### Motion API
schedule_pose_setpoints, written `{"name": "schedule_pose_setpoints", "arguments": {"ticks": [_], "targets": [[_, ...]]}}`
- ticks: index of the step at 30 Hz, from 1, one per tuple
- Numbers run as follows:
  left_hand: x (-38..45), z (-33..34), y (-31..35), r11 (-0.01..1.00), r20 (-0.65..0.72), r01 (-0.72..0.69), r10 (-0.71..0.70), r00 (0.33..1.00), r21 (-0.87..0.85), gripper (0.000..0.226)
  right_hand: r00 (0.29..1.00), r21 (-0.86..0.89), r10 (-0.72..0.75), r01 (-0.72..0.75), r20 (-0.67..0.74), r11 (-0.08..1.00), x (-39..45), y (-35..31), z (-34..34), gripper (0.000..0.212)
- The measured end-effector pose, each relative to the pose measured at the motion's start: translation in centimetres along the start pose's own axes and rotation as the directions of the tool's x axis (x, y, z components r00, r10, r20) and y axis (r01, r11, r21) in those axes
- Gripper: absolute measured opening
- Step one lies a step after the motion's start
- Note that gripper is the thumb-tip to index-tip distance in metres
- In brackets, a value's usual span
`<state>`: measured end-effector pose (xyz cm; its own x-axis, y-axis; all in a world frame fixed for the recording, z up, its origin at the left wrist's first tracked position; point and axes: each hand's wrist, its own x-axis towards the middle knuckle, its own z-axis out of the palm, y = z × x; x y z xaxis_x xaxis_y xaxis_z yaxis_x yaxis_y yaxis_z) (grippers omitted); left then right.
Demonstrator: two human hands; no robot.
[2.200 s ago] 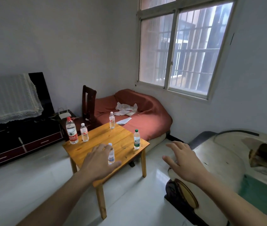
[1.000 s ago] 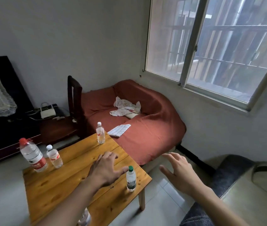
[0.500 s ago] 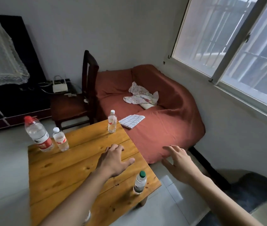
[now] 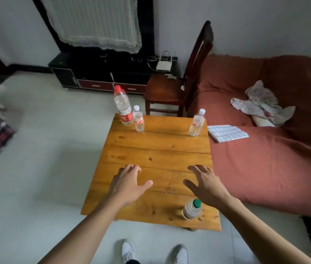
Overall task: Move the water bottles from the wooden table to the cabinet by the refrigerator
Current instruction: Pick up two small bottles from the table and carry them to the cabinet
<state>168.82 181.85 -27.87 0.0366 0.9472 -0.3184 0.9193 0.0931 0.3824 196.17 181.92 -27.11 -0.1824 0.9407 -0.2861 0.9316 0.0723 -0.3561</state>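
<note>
I stand at the near edge of the wooden table. A big red-capped bottle and a small white-capped bottle stand together at its far left corner. Another small white-capped bottle stands at the far right corner. A green-capped bottle stands near the front right edge, just below my right wrist. My left hand and my right hand hover over the near half of the table, fingers spread, holding nothing. A fifth bottle seen earlier is not visible now.
A dark wooden chair stands behind the table, a red-covered sofa with a checked cloth lies to the right. A black TV stand lines the far wall. My white shoes are on pale tile floor.
I have stepped up to the table and my view has tilted down and turned left. Both hands now hang over the tabletop, the right one having come in from beside it.
</note>
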Motion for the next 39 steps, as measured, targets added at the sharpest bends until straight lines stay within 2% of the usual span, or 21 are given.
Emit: {"name": "schedule_pose_setpoints", "arguments": {"ticks": [6,12,16,22,26,32,39], "targets": [[-3.3,-0.1,-4.4,0.985,-0.059,0.159,-0.163,0.985,-0.073,0.059,0.991,0.013,-0.123,0.122,0.061,0.992,1.7,-3.3,2.2,0.062],[-4.2,1.6,-8.0,0.967,-0.043,0.211,-0.219,0.975,-0.143,0.062,0.987,0.006,-0.121,0.121,0.103,0.993,1.5,-4.8,5.3,0.061],[-3.9,4.4,-10.8,0.954,-0.025,0.213,-0.223,0.975,-0.212,0.057,0.987,-0.01,-0.093,0.095,0.13,0.995,1.7,-4.9,7.8,0.06],[-1.5,9.2,-14.3,0.91,-0.006,0.202,-0.219,0.976,-0.362,0.071,0.981,-0.048,-0.048,0.058,0.186,0.997,2.3,-4.5,12.0,0.059],[0.7,11.8,-15.4,0.894,-0.085,0.149,-0.203,0.976,-0.423,0.074,0.981,-0.023,-0.019,0.024,0.195,0.999,2.4,-3.6,14.5,0.058],[2.9,14.3,-15.5,0.899,-0.236,0.126,-0.243,0.941,-0.42,0.054,0.979,0.009,0.03,-0.033,0.2,0.999,1.7,-2.2,16.8,0.059],[3.8,16.1,-15.9,0.891,-0.279,0.115,-0.257,0.925,-0.44,0.061,0.981,0.066,0.072,-0.085,0.18,0.994,0.9,-0.9,17.3,0.056]]}}
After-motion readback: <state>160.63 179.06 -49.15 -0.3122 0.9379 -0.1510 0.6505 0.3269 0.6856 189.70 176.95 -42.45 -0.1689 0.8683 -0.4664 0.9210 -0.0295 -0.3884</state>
